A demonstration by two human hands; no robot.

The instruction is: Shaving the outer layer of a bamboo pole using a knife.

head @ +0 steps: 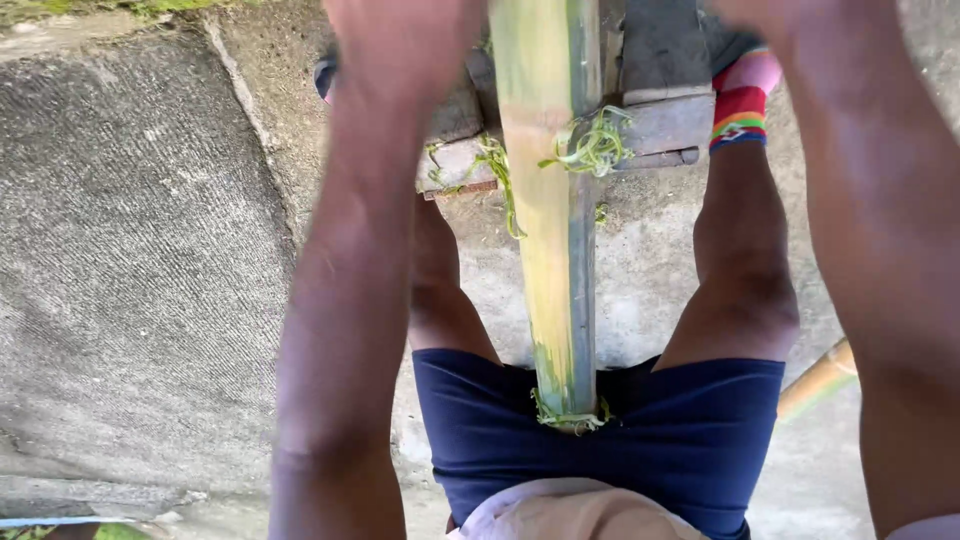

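Note:
A long bamboo pole [550, 230], yellow-green with one darker side, runs from my waist away from me. Its near end presses against my blue shorts [680, 430], and farther out it rests on a wooden block [665, 125]. Green shavings [592, 145] curl off the pole at the block and at its near end. Both my arms reach forward on either side of the pole. Only the blurred base of my left hand [405, 25] and of my right hand [790, 20] shows at the top edge. The fingers are cut off, so their grip is hidden.
My bare legs straddle the pole, with a striped sandal strap [740, 105] on the right foot. Rough concrete ground [140, 250] spreads to the left. Another bamboo piece [815, 382] lies at the right by my thigh.

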